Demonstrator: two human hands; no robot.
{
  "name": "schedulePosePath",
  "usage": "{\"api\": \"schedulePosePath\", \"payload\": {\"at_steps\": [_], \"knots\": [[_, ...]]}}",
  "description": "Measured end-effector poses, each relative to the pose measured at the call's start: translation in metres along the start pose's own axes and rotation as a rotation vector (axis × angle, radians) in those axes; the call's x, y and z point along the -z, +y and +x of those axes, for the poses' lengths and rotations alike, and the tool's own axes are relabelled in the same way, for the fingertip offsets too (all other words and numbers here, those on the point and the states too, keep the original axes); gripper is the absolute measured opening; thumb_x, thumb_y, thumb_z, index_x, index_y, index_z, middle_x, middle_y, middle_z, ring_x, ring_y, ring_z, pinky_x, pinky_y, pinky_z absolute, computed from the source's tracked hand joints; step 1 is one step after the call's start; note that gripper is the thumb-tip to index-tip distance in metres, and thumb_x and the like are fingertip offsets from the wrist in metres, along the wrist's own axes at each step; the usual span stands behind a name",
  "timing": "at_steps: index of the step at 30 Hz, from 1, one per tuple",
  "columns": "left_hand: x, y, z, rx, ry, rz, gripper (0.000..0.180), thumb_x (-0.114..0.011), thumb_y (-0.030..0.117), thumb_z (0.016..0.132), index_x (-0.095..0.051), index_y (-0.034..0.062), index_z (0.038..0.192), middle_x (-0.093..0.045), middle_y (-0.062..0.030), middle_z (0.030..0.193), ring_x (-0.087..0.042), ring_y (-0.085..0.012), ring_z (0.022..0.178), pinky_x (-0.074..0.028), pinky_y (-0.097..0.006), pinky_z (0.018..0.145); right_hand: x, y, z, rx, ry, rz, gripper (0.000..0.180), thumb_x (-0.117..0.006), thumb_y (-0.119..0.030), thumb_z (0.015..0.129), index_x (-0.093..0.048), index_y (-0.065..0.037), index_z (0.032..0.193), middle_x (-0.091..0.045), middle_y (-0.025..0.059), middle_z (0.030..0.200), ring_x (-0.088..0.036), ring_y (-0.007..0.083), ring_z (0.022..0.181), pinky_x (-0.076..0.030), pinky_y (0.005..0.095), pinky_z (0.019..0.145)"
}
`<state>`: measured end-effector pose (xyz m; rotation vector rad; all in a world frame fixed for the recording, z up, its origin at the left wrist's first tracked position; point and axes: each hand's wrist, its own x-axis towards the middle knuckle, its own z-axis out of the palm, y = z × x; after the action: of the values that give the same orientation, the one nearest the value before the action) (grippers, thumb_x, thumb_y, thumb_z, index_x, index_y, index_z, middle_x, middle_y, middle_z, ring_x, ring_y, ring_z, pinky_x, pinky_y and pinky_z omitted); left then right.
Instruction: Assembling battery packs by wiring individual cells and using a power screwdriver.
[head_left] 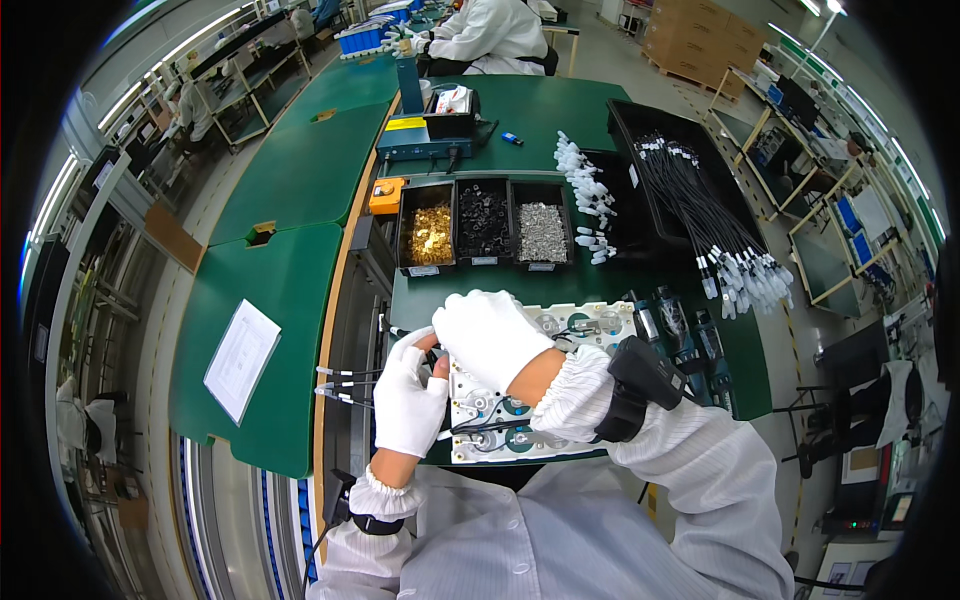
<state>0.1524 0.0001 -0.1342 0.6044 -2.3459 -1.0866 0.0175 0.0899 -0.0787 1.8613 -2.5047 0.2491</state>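
Note:
My left hand [408, 402], in a white glove with bare thumb and fingertip, bends at the left edge of a white fixture plate [465, 452]. Its thumb and index finger come together; what lies between them is hidden. Just above and against it, my right hand [490, 338], also gloved in white, curls over the plate's upper left part. The back of that hand hides its fingers and whatever they grip. Round metal fittings and black cables [490, 428] are set along the plate. Other black cables with white tags [345, 385] stick out past the table's left edge.
Beyond the plate stand bins of gold parts [432, 232], black parts [484, 212] and silver parts [542, 232]. A black tray [625, 130] holds many tagged black cables [700, 200]. Dark power screwdrivers [676, 325] lie right of the plate. A paper sheet [242, 360] rests on the left table.

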Motion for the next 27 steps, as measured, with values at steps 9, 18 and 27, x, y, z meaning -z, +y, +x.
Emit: {"api": "schedulePosePath", "payload": {"at_steps": [9,18,27], "knots": [[-0.002,0.002,0.004,0.02,0.006,-0.015,0.031,-0.069,0.007,0.09,-0.066,0.0047,0.122,-0.066,-0.0087,0.123,-0.065,-0.0182,0.084,-0.052,-0.028,0.073,-0.007,0.007,0.007,0.054,0.05,-0.121,0.013,-0.068,-0.022,0.082,-0.073,-0.01,0.083,-0.069,0.0067,0.083,-0.07,0.0258,0.083,-0.053,0.0404,0.066],[-0.005,-0.001,0.003,-0.088,0.064,-0.114,0.028,-0.068,0.003,0.091,-0.067,0.0002,0.118,-0.067,-0.0113,0.116,-0.065,-0.0185,0.103,-0.05,-0.029,0.09,-0.015,0.007,0.0,0.006,0.247,-0.073,0.01,-0.067,-0.02,0.079,-0.067,-0.012,0.085,-0.066,0.0047,0.083,-0.07,0.024,0.077,-0.056,0.0397,0.063],[0.004,-0.004,0.002,-0.011,0.007,-0.26,0.022,-0.068,0.003,0.09,-0.069,0.0017,0.112,-0.068,-0.0075,0.118,-0.058,-0.0091,0.073,-0.05,-0.025,0.07,-0.006,0.015,-0.002,0.138,0.21,0.065,0.011,-0.066,-0.02,0.086,-0.065,-0.009,0.089,-0.067,0.0089,0.088,-0.07,0.0272,0.08,-0.057,0.0384,0.07]]}}
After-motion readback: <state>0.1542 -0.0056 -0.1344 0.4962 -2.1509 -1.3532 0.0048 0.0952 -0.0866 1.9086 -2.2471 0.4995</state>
